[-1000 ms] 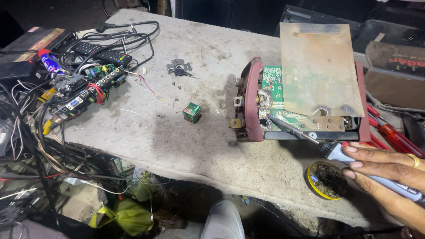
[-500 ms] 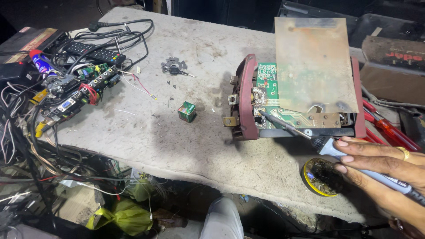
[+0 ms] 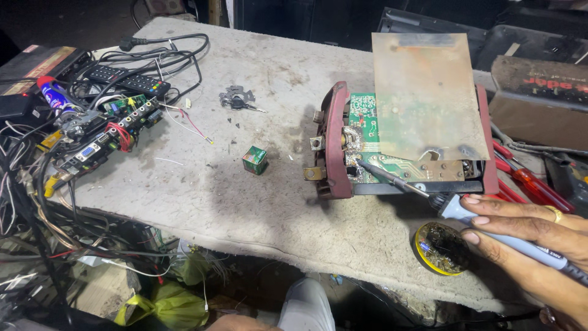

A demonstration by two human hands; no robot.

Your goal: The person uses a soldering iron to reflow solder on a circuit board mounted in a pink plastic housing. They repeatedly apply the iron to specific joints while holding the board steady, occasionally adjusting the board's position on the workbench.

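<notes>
The right hand is gripping a soldering iron by its blue-grey handle, fingers wrapped over the top, a gold ring showing on one finger. The iron's thin metal tip is reaching up and to the left, touching the green circuit board inside an opened device with a dark red frame. A tarnished metal plate is lying over most of that board, leaving only its left and lower edges showing. Just beside the hand, near the front edge of the desk, a small round yellow tin of dark paste is sitting open. Red-handled screwdrivers are lying to the right of the device. Further left, a small green cube is standing alone on the desk, with a bunch of keys beyond it. At the far left, another circuit board, a remote control and tangled black cables are crowding the desk's corner. The left hand is not showing.
</notes>
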